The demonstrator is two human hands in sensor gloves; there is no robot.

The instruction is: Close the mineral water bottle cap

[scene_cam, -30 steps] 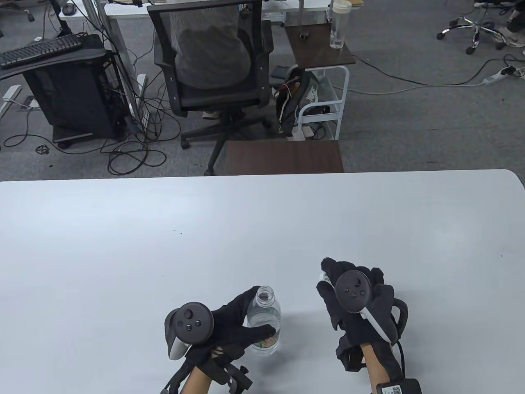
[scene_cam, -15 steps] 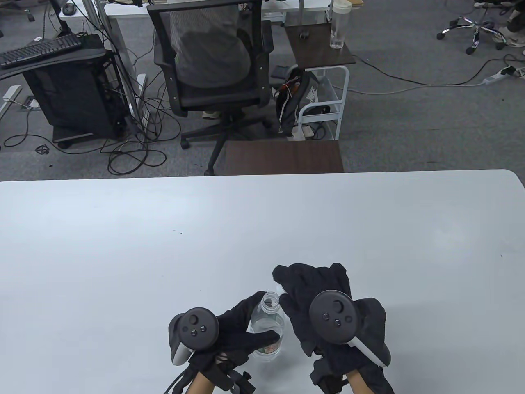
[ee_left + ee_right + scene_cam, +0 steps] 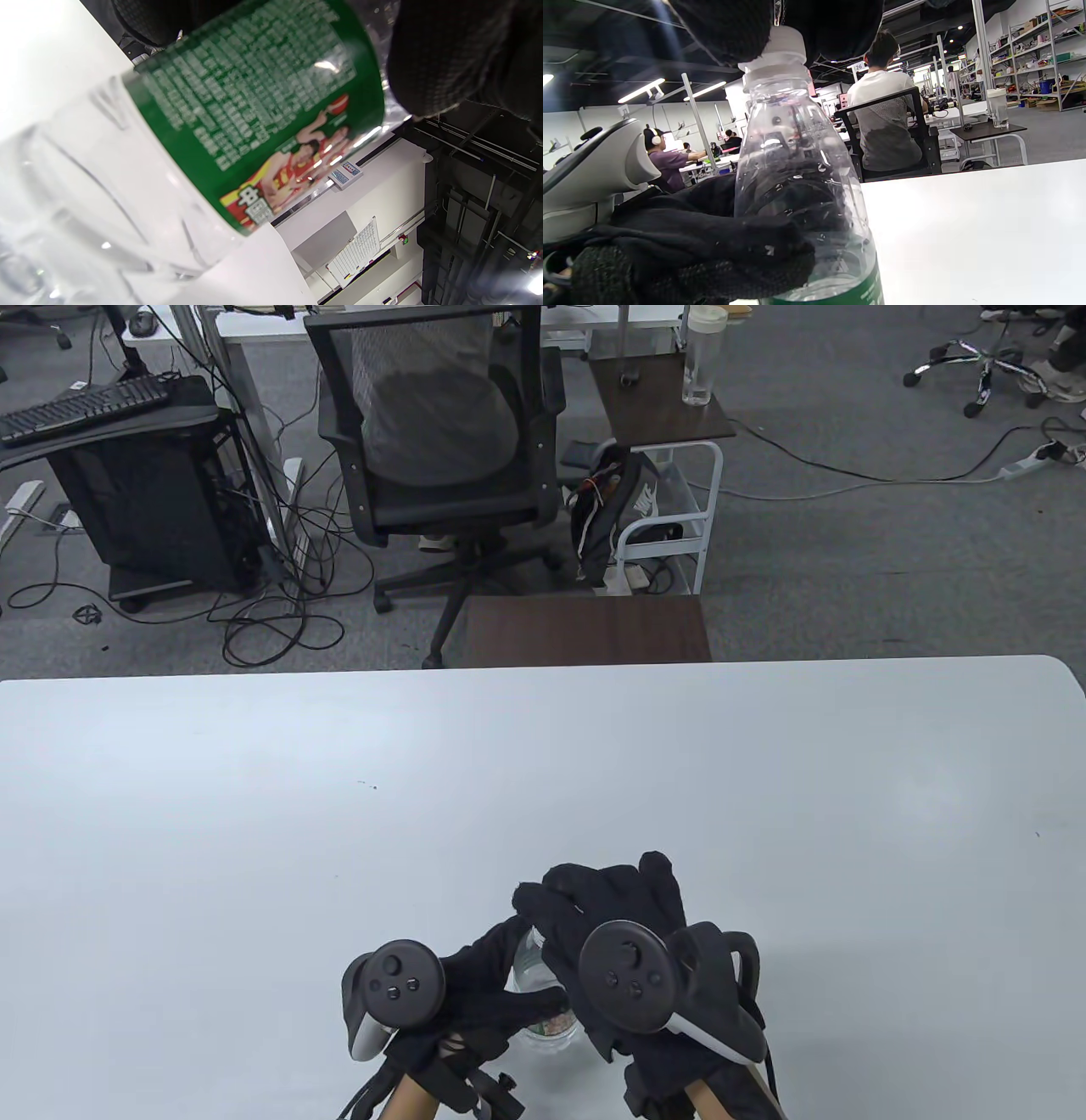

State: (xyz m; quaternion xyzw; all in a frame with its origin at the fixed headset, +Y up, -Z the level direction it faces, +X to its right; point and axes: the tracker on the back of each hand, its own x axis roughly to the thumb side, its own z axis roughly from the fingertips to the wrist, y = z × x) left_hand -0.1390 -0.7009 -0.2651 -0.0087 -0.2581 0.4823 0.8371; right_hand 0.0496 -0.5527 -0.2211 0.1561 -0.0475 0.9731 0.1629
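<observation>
A clear mineral water bottle (image 3: 543,1018) with a green label (image 3: 263,110) stands upright near the table's front edge. My left hand (image 3: 484,993) grips its body, fingers wrapped around it (image 3: 712,237). My right hand (image 3: 594,916) is over the bottle's top and hides the neck in the table view. In the right wrist view its fingertips (image 3: 729,29) pinch the white cap (image 3: 780,42), which sits on the bottle's neck (image 3: 774,78).
The white table (image 3: 543,780) stretches wide beyond the hands. Past its far edge are a small brown side table (image 3: 585,629) and a black office chair (image 3: 441,449) with a person seated in it.
My right hand moved left from beside the bottle to over its mouth, bringing the white cap onto the neck. My left hand kept its grip on the bottle.
</observation>
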